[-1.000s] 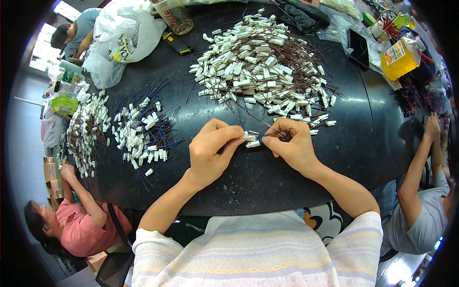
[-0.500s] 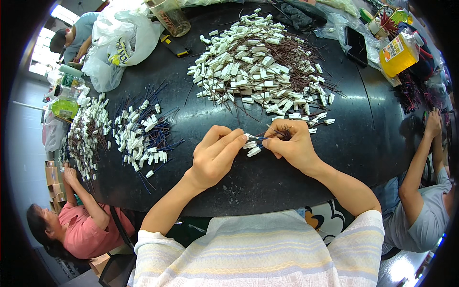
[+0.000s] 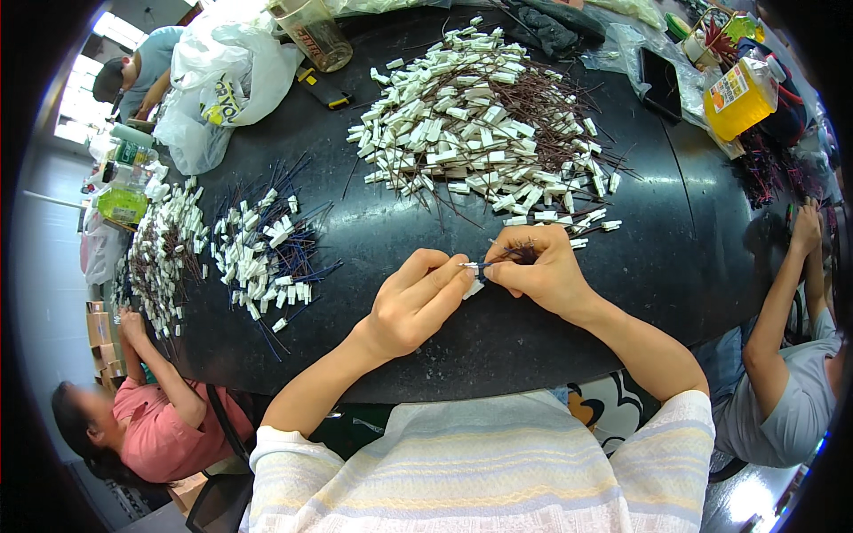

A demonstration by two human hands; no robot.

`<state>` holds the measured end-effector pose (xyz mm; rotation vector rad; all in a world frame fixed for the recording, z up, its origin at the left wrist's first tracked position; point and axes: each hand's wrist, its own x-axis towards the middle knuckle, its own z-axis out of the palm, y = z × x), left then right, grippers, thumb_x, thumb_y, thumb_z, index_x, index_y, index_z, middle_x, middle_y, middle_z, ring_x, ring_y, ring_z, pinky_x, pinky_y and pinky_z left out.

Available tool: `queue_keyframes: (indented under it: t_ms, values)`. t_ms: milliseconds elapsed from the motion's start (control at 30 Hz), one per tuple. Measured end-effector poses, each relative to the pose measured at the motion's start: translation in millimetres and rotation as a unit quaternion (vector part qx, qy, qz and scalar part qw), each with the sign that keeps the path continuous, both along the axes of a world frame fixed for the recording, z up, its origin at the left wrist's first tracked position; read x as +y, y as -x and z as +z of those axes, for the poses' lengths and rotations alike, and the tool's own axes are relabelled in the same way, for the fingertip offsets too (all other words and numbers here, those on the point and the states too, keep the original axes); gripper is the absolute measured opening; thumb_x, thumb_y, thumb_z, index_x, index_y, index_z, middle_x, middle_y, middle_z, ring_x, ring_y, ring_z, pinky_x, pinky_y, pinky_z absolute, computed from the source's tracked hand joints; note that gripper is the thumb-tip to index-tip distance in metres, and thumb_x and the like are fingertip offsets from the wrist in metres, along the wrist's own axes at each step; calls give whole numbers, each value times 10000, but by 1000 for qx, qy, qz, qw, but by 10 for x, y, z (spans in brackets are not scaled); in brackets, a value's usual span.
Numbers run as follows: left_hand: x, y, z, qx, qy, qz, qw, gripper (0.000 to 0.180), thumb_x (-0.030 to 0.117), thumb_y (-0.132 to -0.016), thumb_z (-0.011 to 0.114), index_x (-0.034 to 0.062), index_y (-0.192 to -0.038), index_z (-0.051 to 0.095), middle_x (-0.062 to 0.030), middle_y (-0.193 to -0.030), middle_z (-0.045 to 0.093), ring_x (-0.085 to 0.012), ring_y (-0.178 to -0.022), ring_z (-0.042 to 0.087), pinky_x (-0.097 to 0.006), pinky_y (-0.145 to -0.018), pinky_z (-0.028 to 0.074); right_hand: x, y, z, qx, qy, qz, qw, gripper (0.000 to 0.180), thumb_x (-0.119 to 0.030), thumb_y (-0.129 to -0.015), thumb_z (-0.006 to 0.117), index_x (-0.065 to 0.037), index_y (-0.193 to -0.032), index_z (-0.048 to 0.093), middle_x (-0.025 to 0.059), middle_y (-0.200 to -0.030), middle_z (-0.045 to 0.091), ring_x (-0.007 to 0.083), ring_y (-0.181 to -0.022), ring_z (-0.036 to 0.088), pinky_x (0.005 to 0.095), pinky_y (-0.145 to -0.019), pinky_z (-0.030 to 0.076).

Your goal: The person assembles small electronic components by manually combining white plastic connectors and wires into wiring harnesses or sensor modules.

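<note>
Over the near edge of a round black table (image 3: 382, 222), my left hand (image 3: 413, 298) pinches a small white connector piece (image 3: 471, 286) at its fingertips. My right hand (image 3: 542, 266) is closed on a short bundle of dark wires (image 3: 520, 255) and meets the left hand at the connector. Just beyond my hands lies a big heap of white connectors with brown wires (image 3: 484, 133). To the left sits a smaller pile of white connectors with blue wires (image 3: 267, 249).
Another pile of connectors (image 3: 164, 253) lies at the table's left rim, by a person in a pink shirt (image 3: 142, 417). A white plastic bag (image 3: 222, 80), a clear jar (image 3: 311, 31), a yellow bottle (image 3: 737, 93) and a phone (image 3: 662, 80) stand at the back. Another person's arm (image 3: 782, 275) reaches in at right.
My hands have drawn slightly apart and shifted a little toward me. The left fingers now pinch the white connector instead of covering it; the right hand keeps the wire bundle.
</note>
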<state>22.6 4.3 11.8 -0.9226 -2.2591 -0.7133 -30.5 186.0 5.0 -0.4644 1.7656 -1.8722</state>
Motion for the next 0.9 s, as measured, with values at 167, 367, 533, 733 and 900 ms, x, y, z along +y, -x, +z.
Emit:
queue_keyframes:
  t_ms: [167, 367, 533, 733, 900]
  values:
    - [-18, 35, -37, -6, -3, -1, 1000, 207, -89, -592, 648, -63, -791, 600, -159, -831, 627, -257, -675, 580, -293, -557, 483, -7, 9, -7, 34, -37, 2, 999, 90, -78, -714, 618, 8, -705, 593, -3, -577, 534, 38, -519, 467, 205, -460, 360]
    - [-155, 465, 117, -51, -71, 85, 993, 208, -11, -635, 680, 14, -823, 595, -91, -851, 623, -254, -730, 557, -339, -626, 453, 12, 17, 27, 0, -30, -39, 999, 133, -113, -746, 619, 14, -760, 583, 2, -605, 535, 43, -569, 453, 215, -507, 358]
    - [-156, 863, 45, -46, 14, 166, 985, 180, 32, -672, 668, 25, -841, 608, -71, -871, 586, -266, -799, 515, -342, -688, 423, 37, 44, 30, -95, 49, -21, 994, 125, -100, -840, 508, 9, -785, 534, -3, -534, 457, 45, -452, 388, 196, -425, 263]
    - [-154, 781, 95, -75, -17, 146, 986, 148, 22, -648, 678, 30, -765, 587, -73, -828, 573, -249, -774, 512, -336, -670, 410, 22, 41, 57, -84, 22, -39, 995, 130, -118, -837, 532, 7, -801, 530, -1, -525, 473, 44, -442, 421, 192, -429, 279]
    - [-123, 359, 180, -260, -111, 159, 946, 143, 18, -660, 693, 35, -748, 581, -17, -718, 562, -123, -654, 495, -247, -539, 383, 21, 27, 57, -80, 7, -38, 996, 133, -124, -831, 565, 3, -814, 530, 1, -534, 500, 37, -446, 436, 188, -431, 294]
